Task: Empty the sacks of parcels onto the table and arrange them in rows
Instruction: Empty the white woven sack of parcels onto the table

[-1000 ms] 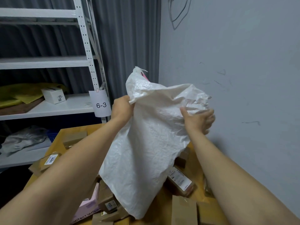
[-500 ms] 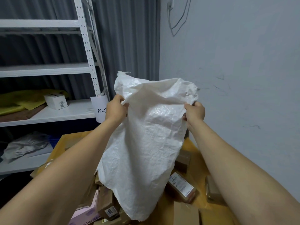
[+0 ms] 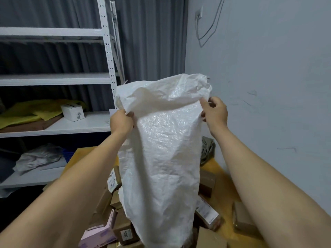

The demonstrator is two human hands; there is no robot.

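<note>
Both hands are closed on the sack (image 3: 161,158): a bunched fold at its upper left edge is gripped by the left hand (image 3: 121,121), and the upper right edge is pinched by the right hand (image 3: 215,111). It is held high between them and hangs down onto the parcels (image 3: 206,211) heaped on the table (image 3: 219,173), likely upturned so the last contents are shaken out. Whether anything is left inside cannot be told.

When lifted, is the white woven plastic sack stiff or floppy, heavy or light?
Probably floppy: the white woven plastic sack creases where the left hand and right hand grip it. Likely light, as it hangs slack. Its glossy weave may slip.
</note>
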